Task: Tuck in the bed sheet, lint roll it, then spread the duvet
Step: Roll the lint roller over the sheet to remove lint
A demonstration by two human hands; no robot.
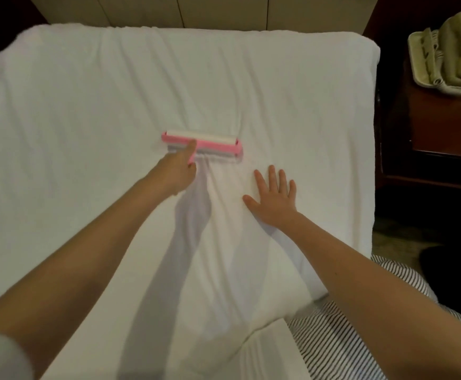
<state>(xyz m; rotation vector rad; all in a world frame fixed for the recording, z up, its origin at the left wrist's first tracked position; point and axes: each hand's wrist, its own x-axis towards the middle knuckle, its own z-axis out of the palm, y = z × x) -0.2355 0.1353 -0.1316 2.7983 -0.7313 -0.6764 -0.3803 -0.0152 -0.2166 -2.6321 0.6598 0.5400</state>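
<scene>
A white bed sheet (92, 100) covers the whole mattress, with soft wrinkles running through its middle. A pink lint roller (213, 144) with a white roll lies across the sheet near the centre. My left hand (177, 171) grips its pink handle, index finger stretched along the top. To the right of the roller, my right hand (274, 198) lies flat on the sheet with fingers spread, pressing the cloth. No duvet can be made out apart from the sheet.
A dark wooden nightstand (438, 133) stands at the right of the bed with a beige corded telephone (457, 50) on it. Pale wall panels (196, 9) run behind the headboard end. Black-and-white striped fabric (342, 338) lies at the lower right.
</scene>
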